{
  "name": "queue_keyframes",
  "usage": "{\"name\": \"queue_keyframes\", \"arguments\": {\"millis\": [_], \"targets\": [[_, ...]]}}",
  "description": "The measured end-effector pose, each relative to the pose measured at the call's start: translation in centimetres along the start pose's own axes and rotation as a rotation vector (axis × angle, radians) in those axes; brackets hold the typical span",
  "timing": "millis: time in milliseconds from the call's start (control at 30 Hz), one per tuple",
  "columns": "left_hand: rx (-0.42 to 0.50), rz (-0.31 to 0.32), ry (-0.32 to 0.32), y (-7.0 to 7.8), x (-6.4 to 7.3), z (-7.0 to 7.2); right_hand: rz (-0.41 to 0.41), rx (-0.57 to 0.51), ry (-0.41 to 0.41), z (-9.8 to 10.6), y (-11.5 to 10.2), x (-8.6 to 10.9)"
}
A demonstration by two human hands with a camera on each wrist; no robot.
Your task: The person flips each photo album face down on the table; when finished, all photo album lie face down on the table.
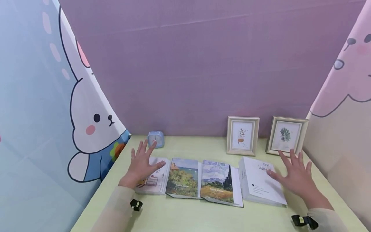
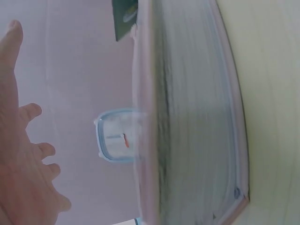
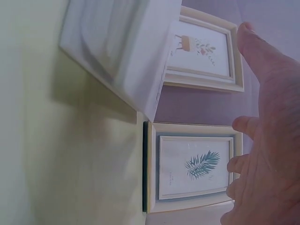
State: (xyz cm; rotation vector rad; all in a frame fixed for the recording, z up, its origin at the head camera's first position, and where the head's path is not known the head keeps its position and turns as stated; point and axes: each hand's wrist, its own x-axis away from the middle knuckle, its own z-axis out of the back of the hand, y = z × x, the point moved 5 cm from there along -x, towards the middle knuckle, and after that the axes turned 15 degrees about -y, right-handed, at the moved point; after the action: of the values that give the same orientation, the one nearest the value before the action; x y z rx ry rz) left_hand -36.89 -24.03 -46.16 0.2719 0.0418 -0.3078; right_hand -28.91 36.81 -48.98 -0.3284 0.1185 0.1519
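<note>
My left hand (image 1: pixel 141 166) is spread above a pale album with a cartoon cover (image 1: pixel 155 185), partly hiding it. In the left wrist view that album's thick page edge (image 2: pixel 197 117) lies close by, with nothing in the fingers. Over the right end of the row, my right hand (image 1: pixel 298 180) has its fingers fanned out beside a thick white album (image 1: pixel 262 183). Between them lie a photo album with a seaside garden cover (image 1: pixel 184 178) and one with a wheat field cover (image 1: pixel 217 180), face up side by side.
A small blue alarm clock (image 1: pixel 156 138) stands at the back left of the pale green table (image 1: pixel 174 216). At the back right are a frame with a potted plant print (image 1: pixel 242 135) and a frame with a leaf print (image 1: pixel 287 135). A purple cloth wall (image 1: pixel 188 71) rises behind.
</note>
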Motion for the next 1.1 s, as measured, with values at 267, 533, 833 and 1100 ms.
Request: {"name": "queue_keyframes", "arguments": {"millis": [267,533,833,1100], "targets": [[0.047,-0.045,0.034,1.7,0.6,-0.2,0.011,-0.037,-0.007,-0.3,-0.8,1.3],[0.086,-0.132,0.103,4.2,1.7,-0.7,0.040,-0.100,0.000,-0.5,-1.6,2.5],[0.145,-0.147,0.127,7.3,2.2,-1.6,0.105,-0.188,0.069,0.0,-3.0,3.5],[0.234,-0.185,0.095,10.5,1.8,-3.4,0.094,-0.224,0.040,-0.5,-3.7,4.2]]}}
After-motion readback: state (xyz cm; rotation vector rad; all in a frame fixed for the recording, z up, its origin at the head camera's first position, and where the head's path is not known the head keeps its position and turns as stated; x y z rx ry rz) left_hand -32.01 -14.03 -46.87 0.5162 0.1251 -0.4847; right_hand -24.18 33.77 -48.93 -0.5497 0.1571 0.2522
